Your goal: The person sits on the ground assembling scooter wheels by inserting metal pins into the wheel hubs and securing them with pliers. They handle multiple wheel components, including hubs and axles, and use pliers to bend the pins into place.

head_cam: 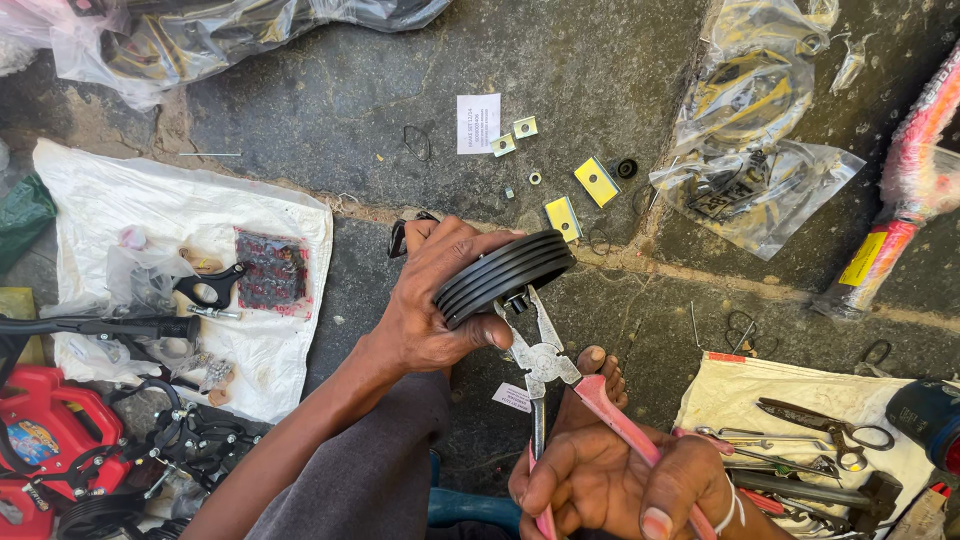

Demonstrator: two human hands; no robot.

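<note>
White sack (pixel 270 215) spread on stone floor (pixel 330 90) at left, small parts laid on it. Left hand (pixel 435 300) wrapped around one black ribbed wheel (pixel 500 275), held edge-up at centre — judged light, stiff, best gripped by grooved rim. Right hand (pixel 610 480) closed on one pair of pliers (pixel 560 385), pink handles — nose set at wheel's hub. Two yellow plates (pixel 580 198) beyond.
</note>
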